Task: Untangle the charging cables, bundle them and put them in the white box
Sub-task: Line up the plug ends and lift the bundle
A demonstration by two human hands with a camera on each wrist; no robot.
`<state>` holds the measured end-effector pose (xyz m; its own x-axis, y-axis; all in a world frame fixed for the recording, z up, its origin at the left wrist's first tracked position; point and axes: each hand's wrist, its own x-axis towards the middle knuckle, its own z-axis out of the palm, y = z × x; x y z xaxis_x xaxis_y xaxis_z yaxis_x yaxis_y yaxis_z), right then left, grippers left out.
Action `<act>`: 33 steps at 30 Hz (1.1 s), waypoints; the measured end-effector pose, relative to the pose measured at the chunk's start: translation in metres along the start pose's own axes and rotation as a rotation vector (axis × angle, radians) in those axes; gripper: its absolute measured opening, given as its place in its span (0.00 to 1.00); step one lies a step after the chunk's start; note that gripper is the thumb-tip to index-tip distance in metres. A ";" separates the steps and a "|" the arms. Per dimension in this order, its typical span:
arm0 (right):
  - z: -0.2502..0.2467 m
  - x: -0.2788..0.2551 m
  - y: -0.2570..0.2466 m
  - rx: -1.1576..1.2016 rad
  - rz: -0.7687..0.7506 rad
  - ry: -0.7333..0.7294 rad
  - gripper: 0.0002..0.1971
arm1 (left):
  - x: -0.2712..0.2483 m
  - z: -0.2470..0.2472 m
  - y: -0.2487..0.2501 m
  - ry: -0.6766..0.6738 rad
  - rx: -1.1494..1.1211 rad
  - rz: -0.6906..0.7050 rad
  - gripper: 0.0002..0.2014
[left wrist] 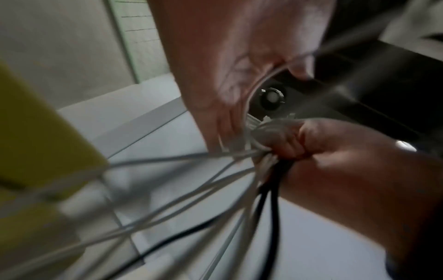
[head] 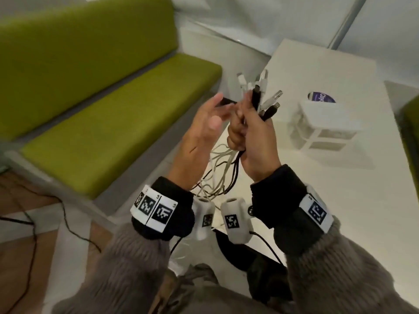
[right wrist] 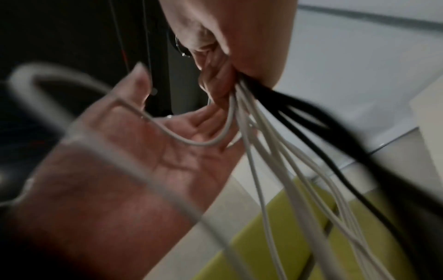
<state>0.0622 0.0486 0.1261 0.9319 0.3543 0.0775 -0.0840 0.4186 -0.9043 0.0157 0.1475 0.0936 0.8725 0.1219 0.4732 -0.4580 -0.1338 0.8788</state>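
My right hand (head: 246, 134) grips a bundle of white and black charging cables (head: 260, 96) in a fist, plugs sticking up above it. Their loose lengths (head: 217, 175) hang tangled below, over the table edge. My left hand (head: 215, 114) is beside the bundle on its left, palm toward it and fingers straight. In the right wrist view a white cable (right wrist: 191, 142) loops across the left palm (right wrist: 148, 157), ungripped. The left wrist view shows the right fist (left wrist: 299, 145) clamped on the strands (left wrist: 191, 185). The white box (head: 328, 118) stands on the table, right of my hands.
The white table (head: 340, 200) lies under and right of my hands. A purple-labelled item (head: 321, 97) shows at the box's far side. A green bench (head: 102, 121) runs along the left. A black cord (head: 68, 223) trails over the floor at lower left.
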 end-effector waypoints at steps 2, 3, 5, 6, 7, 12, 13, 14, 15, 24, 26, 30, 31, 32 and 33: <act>0.018 0.006 0.014 -0.003 0.045 -0.039 0.19 | 0.005 -0.017 0.000 -0.198 -0.124 -0.198 0.38; 0.025 0.008 0.019 -0.008 0.082 -0.066 0.19 | 0.004 -0.027 -0.002 -0.261 -0.140 -0.268 0.38; 0.036 0.010 0.027 -0.003 0.153 -0.116 0.19 | -0.002 -0.046 -0.008 -0.301 -0.115 -0.344 0.31; 0.040 0.011 0.029 0.001 0.172 -0.144 0.19 | -0.006 -0.053 -0.013 -0.309 -0.066 -0.367 0.24; 0.045 0.012 0.028 -0.002 0.183 -0.173 0.19 | -0.009 -0.060 -0.017 -0.322 -0.011 -0.381 0.17; 0.057 0.026 0.013 0.116 0.163 -0.165 0.21 | -0.041 -0.085 -0.069 -0.418 0.376 -0.459 0.04; 0.055 0.029 0.009 0.151 0.139 -0.160 0.22 | -0.055 -0.092 -0.086 -0.428 0.508 -0.485 0.02; 0.053 0.031 0.006 0.170 0.116 -0.154 0.22 | -0.069 -0.102 -0.106 -0.415 0.622 -0.520 0.02; 0.053 0.032 0.007 0.171 0.105 -0.145 0.22 | -0.081 -0.112 -0.123 -0.390 0.693 -0.570 0.03; 0.094 0.017 0.082 -0.080 0.176 -0.196 0.18 | -0.052 -0.149 -0.050 -0.240 0.243 -0.616 0.59; 0.104 0.010 0.093 -0.103 0.226 -0.211 0.15 | -0.044 -0.140 -0.021 -0.053 0.117 -0.414 0.55; 0.116 0.009 0.102 -0.118 0.223 -0.236 0.13 | -0.046 -0.134 0.007 0.250 0.233 -0.202 0.51; 0.118 0.011 0.102 -0.125 0.203 -0.236 0.14 | -0.049 -0.139 0.011 0.328 0.286 -0.123 0.47; 0.118 0.013 0.101 -0.130 0.188 -0.225 0.15 | -0.051 -0.143 0.012 0.379 0.307 -0.065 0.43; 0.118 0.013 0.099 -0.128 0.181 -0.212 0.15 | -0.053 -0.146 0.010 0.373 0.302 -0.071 0.40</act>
<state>0.0246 0.1937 0.0875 0.8100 0.5862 -0.0159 -0.1843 0.2288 -0.9559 -0.0601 0.2832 0.0858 0.7539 0.4781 0.4507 -0.2814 -0.3850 0.8790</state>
